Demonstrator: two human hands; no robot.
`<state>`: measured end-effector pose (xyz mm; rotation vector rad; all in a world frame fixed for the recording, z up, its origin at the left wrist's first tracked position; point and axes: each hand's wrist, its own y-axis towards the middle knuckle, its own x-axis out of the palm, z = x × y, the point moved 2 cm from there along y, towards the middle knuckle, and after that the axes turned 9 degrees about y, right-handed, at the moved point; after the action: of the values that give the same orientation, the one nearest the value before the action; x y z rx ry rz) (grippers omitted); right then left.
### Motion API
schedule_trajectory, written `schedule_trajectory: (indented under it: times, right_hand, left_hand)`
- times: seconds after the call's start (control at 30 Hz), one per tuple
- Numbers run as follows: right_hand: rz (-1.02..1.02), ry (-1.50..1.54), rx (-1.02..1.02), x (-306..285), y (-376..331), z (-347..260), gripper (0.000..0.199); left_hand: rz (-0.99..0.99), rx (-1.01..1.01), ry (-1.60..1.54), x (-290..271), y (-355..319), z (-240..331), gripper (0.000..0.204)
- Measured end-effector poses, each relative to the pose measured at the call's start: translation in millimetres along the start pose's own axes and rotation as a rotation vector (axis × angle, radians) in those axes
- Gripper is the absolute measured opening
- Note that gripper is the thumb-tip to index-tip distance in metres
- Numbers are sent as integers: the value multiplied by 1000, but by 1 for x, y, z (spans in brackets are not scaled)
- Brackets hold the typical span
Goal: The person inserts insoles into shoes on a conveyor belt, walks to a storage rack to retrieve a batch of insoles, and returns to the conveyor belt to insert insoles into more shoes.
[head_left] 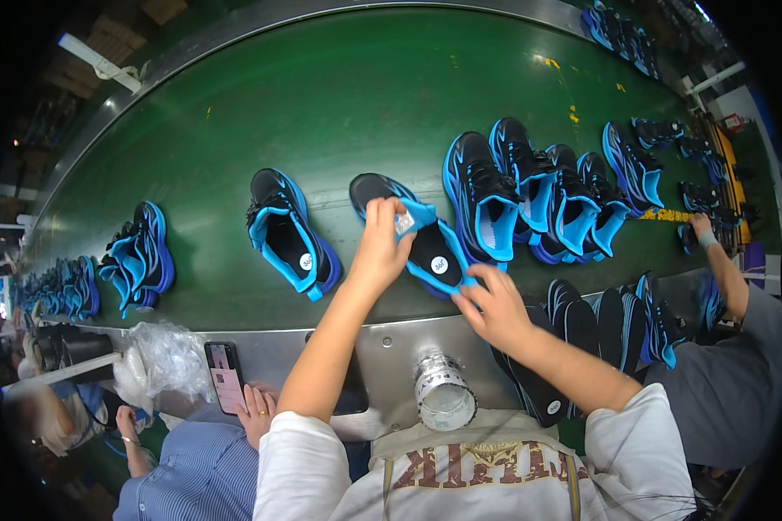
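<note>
A black sneaker (430, 252) with a bright blue lining lies on the green belt in front of me, its toe pointing away and to the left. My left hand (380, 247) is closed on its blue tongue (420, 214), where a small pale label shows. At the heel, my right hand (498, 314) pinches the blue collar edge. Inside the shoe, a round white sticker (439, 265) sits on the black insole. Another such sneaker (280, 221) rests to the left, apart from my hands. Several more sneakers (475, 178) stand close by on the right.
The green belt (321, 104) has a metal edge (387, 342) nearest me, where a clear round container (446, 399) stands. Black insoles (573, 317) lie to its right. Crumpled clear plastic (169, 360) and a person's phone (224, 378) are left. A co-worker's hand (702, 226) reaches in at right.
</note>
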<state>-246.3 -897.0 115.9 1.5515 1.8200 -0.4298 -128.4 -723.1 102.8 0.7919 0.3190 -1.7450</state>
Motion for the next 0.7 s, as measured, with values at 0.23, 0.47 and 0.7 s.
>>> schedule_trajectory:
  times: [0.23, 0.47, 0.7]
  right_hand:
    - [70, 145, 43, 10, -15, -10, 21]
    - [-51, 53, 26, -14, -19, -38, 45]
    - [-12, -240, 356, -76, -148, -32, 49]
  left_hand:
    - [152, 161, 329, -12, -21, 1, 30]
    - [159, 256, 729, -62, 28, -35, 15]
    - [157, 183, 709, -120, 42, -25, 12]
